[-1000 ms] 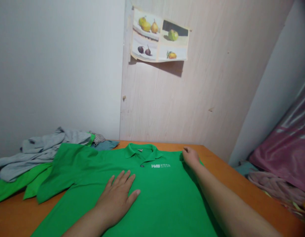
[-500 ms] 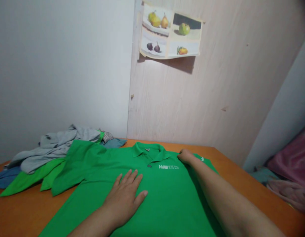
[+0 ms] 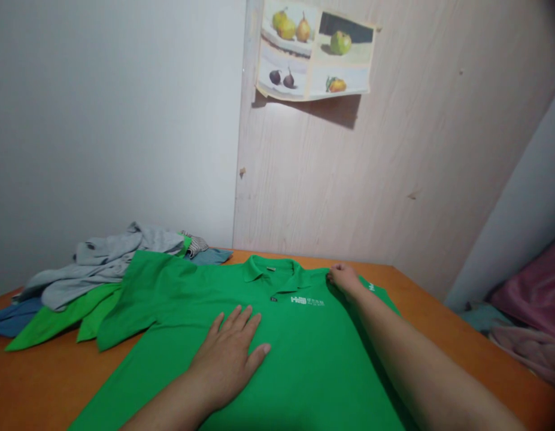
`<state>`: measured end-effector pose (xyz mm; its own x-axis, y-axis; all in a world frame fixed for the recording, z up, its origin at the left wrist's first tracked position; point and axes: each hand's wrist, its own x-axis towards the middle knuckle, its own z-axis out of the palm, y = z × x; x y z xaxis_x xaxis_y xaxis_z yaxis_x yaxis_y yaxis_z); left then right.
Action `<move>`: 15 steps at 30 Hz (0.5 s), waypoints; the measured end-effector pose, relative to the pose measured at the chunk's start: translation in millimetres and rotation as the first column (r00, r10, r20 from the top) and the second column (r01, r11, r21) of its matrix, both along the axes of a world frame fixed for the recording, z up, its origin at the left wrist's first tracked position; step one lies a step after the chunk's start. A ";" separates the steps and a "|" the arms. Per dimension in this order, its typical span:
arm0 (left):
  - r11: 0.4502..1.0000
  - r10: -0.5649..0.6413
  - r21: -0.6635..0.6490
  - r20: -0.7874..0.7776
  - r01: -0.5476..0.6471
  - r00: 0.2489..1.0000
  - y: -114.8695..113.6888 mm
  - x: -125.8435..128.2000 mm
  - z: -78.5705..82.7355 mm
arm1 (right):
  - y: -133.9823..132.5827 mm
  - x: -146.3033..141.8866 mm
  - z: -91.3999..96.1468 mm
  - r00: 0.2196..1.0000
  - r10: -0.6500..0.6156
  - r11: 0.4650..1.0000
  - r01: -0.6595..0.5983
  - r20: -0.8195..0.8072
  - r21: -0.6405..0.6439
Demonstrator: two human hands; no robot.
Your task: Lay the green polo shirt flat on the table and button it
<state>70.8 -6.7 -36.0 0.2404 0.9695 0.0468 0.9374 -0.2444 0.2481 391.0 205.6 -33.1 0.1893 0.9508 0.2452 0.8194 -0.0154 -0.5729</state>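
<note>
A green polo shirt [image 3: 295, 353] lies spread face up, its collar toward the wall and white lettering on the chest. My left hand [image 3: 230, 356] rests flat on the shirt's front, fingers stretched out. At the shoulder by the lettering, my right hand [image 3: 344, 279] is closed, its fingers pinching the shirt's cloth. The sleeve on that side is partly hidden behind my right forearm; the other sleeve reaches out to the left, over part of a clothes pile.
The orange table [image 3: 30, 377] carries the shirt and a pile of crumpled clothes [image 3: 106, 257] at the back left. A wall with a fruit picture [image 3: 315, 51] stands behind. Pink fabric [image 3: 535, 293] lies beyond the right edge.
My right hand has lifted slightly at the shoulder, its fingers now pinched together there. My left hand stays flat in the same spot. The view has shifted a little.
</note>
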 end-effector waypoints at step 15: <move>1.000 -0.007 0.022 -0.011 0.007 1.000 4.4 -0.5 -3.1 | -73.1 53.2 -17.0 0.944 0.021 0.992 0.021 0.328 -0.122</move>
<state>70.3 -2.3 -39.1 0.2481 0.9665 0.0655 0.9381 -0.2565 0.2327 444.1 132.5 -50.0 0.1177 0.9774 0.1759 0.9617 -0.0680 -0.2656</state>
